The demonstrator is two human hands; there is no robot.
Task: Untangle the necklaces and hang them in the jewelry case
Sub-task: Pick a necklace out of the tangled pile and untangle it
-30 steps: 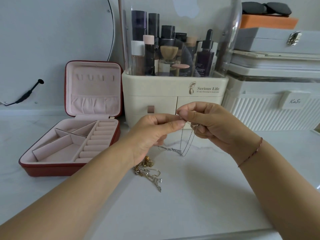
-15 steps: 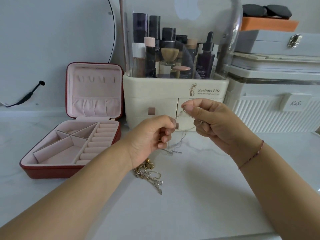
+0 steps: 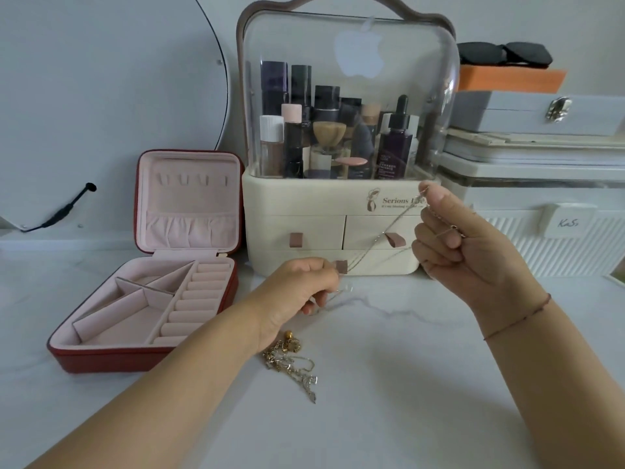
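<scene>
My counter layout
Jewelry case at nine o'clock, organizer at twelve, necklace pile at six.

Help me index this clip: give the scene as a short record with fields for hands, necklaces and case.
left hand: pinches the lower end of the silver chain, low over the table
right hand: holds the upper end, higher up
silver chain: stretched on a slant between both hands
tangled pile: gold necklaces on the table, beside the left wrist
jewelry case: open, left of the hands; lid hooks bare
</scene>
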